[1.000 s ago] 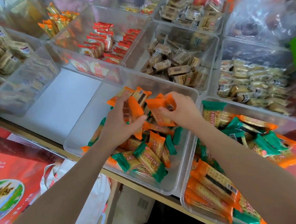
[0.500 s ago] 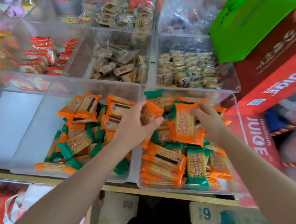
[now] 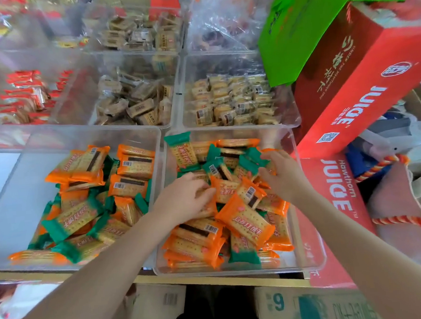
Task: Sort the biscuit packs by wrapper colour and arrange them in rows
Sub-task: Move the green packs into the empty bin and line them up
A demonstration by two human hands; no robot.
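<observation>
Two clear bins at the front hold mixed biscuit packs. The left bin (image 3: 21,185) has orange packs (image 3: 133,166) and green packs (image 3: 68,224) in a loose heap. The right bin (image 3: 309,257) holds an orange pack (image 3: 245,219) lying on a stack of orange ones near me, and green packs (image 3: 181,148) further back. Both hands are down in the right bin. My left hand (image 3: 185,200) lies palm down with its fingertips curled onto orange packs. My right hand (image 3: 282,174) reaches to the bin's right side, fingers touching green and orange packs. What either hand grips is hidden.
Behind stand clear bins of brown packs (image 3: 134,102), pale yellow packs (image 3: 233,101) and red packs (image 3: 25,96). Red juice cartons (image 3: 362,81) and a green box (image 3: 302,28) crowd the right side. Cardboard boxes (image 3: 312,306) sit below the shelf's front edge (image 3: 212,280).
Both hands carried orange packs from the left bin across to the right bin and lowered into it. The view swung right with them.
</observation>
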